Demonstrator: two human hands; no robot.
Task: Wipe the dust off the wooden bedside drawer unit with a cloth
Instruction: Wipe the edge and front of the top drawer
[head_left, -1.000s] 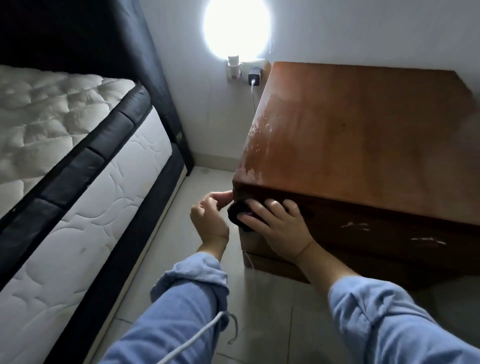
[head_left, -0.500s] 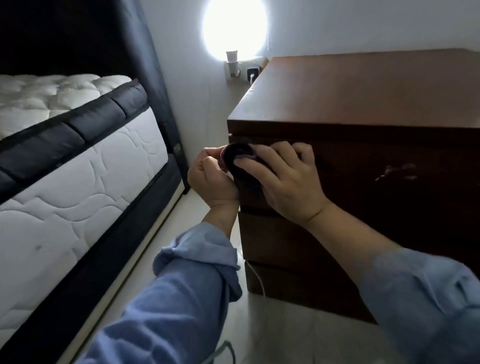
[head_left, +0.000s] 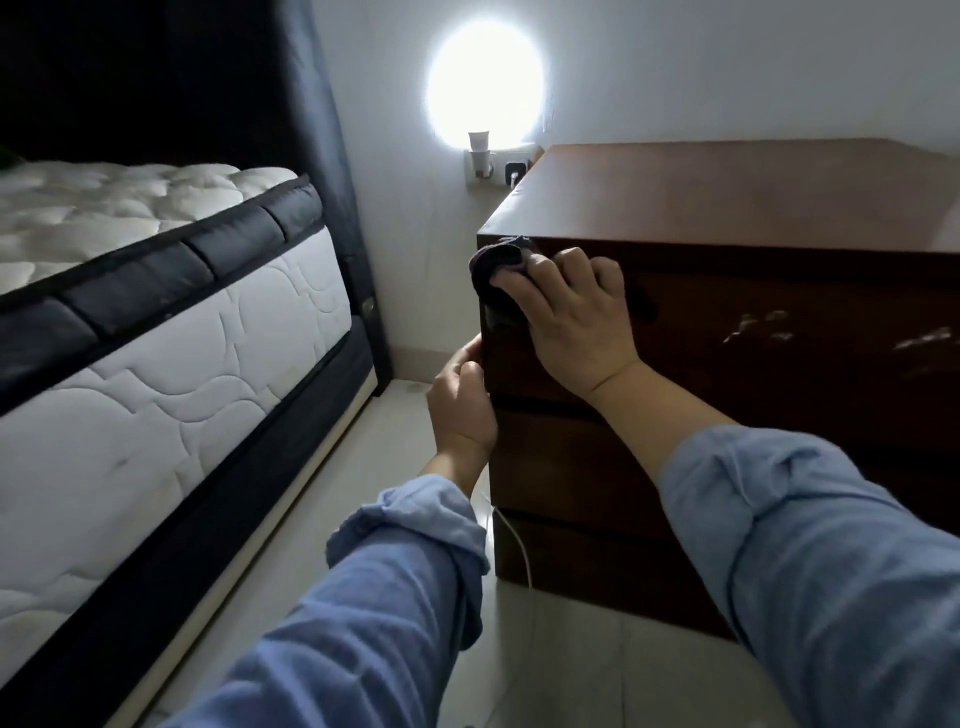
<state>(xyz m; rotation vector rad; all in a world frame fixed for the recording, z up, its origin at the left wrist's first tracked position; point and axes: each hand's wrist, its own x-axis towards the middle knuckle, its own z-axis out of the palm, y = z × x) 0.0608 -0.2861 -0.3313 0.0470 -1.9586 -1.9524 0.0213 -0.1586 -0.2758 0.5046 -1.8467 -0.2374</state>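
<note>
Pale tiled floor (head_left: 395, 462) bears wooden drawer unit (head_left: 727, 395), bed (head_left: 171, 364), white cable (head_left: 519, 545).

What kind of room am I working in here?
Most likely a bedroom: a quilted mattress stands on the left, a wooden bedside drawer unit against the wall, and a plug-in night light glows above the socket.

Right hand (head_left: 574, 317) presses flat, fingers curled; left hand (head_left: 462, 402) grips lower down.
</note>
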